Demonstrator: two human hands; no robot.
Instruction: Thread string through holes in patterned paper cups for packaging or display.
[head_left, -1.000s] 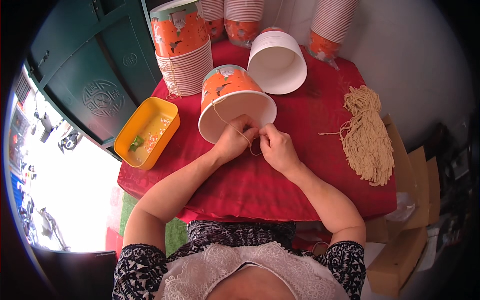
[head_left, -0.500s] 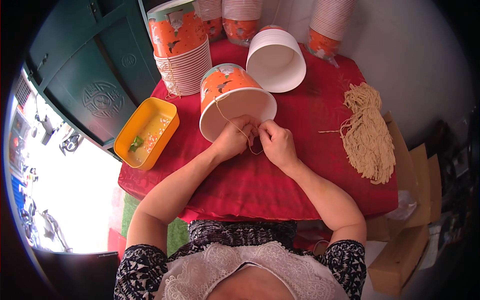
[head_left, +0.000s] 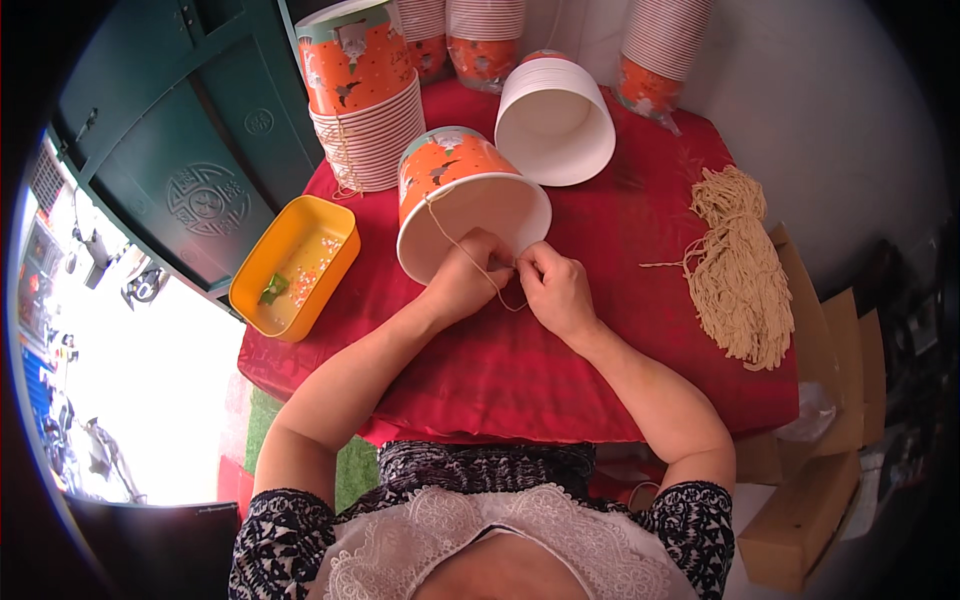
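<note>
"On the red-covered table (head_left: 640, 370), what's at left?"

"A yellow tub (head_left: 262, 252) with small bits inside, perhaps off to the side for working room."

"And mid-table?"

"An orange patterned bucket (head_left: 480, 208), tipped mouth toward the person, likely for easy reach. A cord (head_left: 438, 225) runs from its rim across the left hand (head_left: 472, 268). That hand and the right hand (head_left: 556, 290) meet at the mouth, fingertips pinched closed, seemingly on the cord; fine detail is hidden."

"At right?"

"A beige cord bundle (head_left: 742, 275), probably kept within reach."
</note>
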